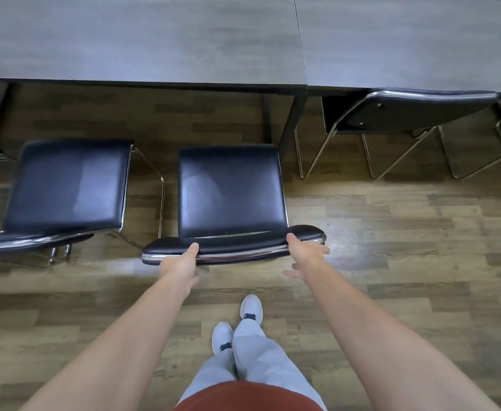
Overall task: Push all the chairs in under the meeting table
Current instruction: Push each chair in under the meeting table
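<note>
My shoes (237, 324) stand on the wood floor (391, 262), just behind the center chair (230, 188). L hand (179, 266) grips its backrest top, thumb over the edge, other fingers hidden; R hand (307, 255) touches the rail w/ fingers spread. Chair sits clear of the meeting table (139, 40); left chair (68, 185) also out, right chair (415, 111) tucked under.

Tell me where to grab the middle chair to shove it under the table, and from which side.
Take the middle chair by the top of its backrest, from behind, hands spread toward its two ends. The backrest faces the person and the seat points at the meeting table, so a straight push should slide it in. The left hand already rests there; the right hand is near the other end, fingers spread.
</note>
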### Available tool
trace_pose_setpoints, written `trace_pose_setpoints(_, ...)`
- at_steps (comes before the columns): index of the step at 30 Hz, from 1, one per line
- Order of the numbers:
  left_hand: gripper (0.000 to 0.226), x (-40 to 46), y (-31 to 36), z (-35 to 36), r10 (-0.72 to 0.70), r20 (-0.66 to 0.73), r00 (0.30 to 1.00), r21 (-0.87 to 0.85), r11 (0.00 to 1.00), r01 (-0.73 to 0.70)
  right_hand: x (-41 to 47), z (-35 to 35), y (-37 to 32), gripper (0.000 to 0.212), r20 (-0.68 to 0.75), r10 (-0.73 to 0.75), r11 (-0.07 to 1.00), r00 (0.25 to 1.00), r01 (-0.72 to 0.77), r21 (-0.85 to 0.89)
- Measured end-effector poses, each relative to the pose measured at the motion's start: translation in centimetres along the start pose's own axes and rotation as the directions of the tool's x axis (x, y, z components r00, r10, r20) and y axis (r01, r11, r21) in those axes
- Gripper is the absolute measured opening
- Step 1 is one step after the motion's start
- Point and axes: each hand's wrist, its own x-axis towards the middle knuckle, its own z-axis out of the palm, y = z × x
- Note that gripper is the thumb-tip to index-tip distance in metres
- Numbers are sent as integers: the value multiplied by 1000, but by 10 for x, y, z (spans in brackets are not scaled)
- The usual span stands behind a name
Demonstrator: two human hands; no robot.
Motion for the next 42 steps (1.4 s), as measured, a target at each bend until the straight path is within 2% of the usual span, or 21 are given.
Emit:
trace_pose_setpoints(2,50,-2,3,0,-52,112,992,-146,987,68,3,4,-1,62,145,84,962,986,-118,247)
trace_pose_setpoints(3,45,-2,4,1,-57,126,990,-183,980,79,5,6,-2,52,210,88,927,974,-157,340)
trace_pose_setpoints(6,38,-2,7,-1,-35,90,995,-247,967,57,8,14,-8,39,270,60,877,961,-179,445)
trace_pose_setpoints(13,37,3,17,-4,-44,55,998,-266,962,57,14,14,-26,46,273,90,929,958,-180,323)
trace_pose_setpoints(18,12,7,28,-7,-57,31,998,-270,961,64,14,19,-32,43,298,102,941,949,-189,281)
trace_pose_setpoints(23,33,19,53,-18,-11,9,1000,-241,970,13,4,41,-43,36,319,93,945,943,-184,270)
trace_pose_setpoints(32,26,40,88,-16,-17,38,999,-253,967,26,10,56,-79,44,317,109,940,942,-201,274)
trace_pose_setpoints(37,34,58,115,-10,-9,60,998,-264,964,25,16,65,-108,53,319,98,935,942,-197,293)
trace_pose_setpoints(42,47,76,149,-1,13,77,997,-242,970,6,26,78,-142,51,316,89,937,945,-187,295)
